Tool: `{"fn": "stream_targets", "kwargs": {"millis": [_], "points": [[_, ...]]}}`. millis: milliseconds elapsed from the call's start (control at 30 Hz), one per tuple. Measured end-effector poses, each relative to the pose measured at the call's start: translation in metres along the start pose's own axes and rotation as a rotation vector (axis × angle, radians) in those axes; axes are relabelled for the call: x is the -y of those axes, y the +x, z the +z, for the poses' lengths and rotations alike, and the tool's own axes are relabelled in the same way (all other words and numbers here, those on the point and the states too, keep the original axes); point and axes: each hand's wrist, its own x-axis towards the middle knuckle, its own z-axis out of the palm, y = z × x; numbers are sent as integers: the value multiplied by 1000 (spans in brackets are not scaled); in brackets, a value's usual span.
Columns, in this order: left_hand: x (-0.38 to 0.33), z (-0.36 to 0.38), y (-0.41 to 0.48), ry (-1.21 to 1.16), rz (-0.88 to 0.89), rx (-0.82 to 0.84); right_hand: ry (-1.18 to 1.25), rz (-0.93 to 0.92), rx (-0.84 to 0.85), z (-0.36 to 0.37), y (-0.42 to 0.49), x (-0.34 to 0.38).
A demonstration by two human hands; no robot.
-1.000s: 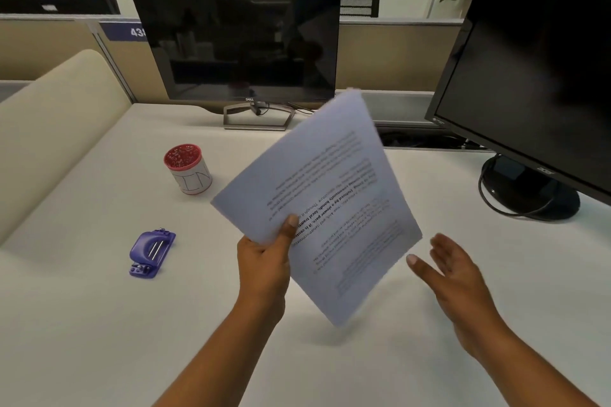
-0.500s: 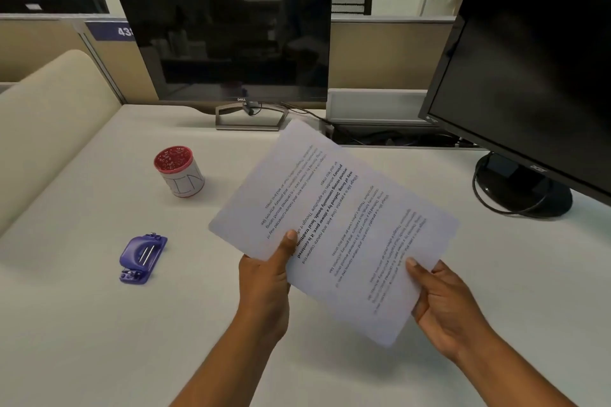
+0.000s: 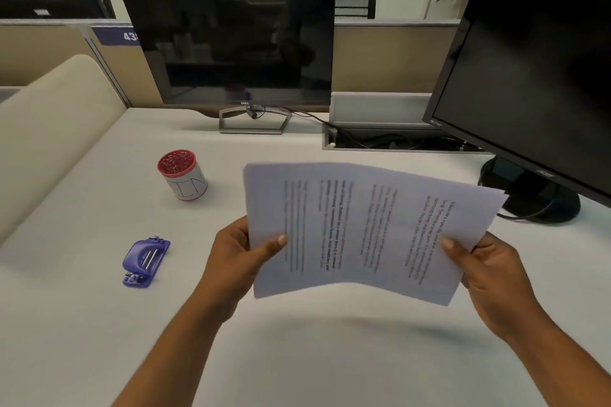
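Bowing printed sheet, text lines sideways, blurred.

Both forearms reach forward; left hand and right hand each pinch the paper, thumbs on top.

I get one wide-angle view from the head, facing forward and down across the desk. The left hand and right hand sit near the lens; the Dell monitor stands far.
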Motion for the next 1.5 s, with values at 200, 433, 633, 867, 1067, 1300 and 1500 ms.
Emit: {"fn": "stream_targets", "kwargs": {"millis": [200, 433, 633, 867, 1067, 1300, 1500], "points": [[22, 6, -10, 93, 73, -42, -25, -31, 34, 3, -4, -11], [37, 10, -16, 181, 109, -28, -82, 54, -11, 2, -9, -29], [25, 7, -18, 188, 255, -102, -95, -79, -10, 7, -8, -9], [45, 12, -16, 221, 204, -51, -333, 40, 94, -6, -2, -34], [63, 11, -13, 228, 106, -44, -322, 210, -12, -13, -3, -61], [69, 38, -25, -130, -108, -327, -20, 343, -147, 11, -21, -76], [80, 57, -38, -585, -389, -535, 21, 302, -102, 34, -36, -72]]}}
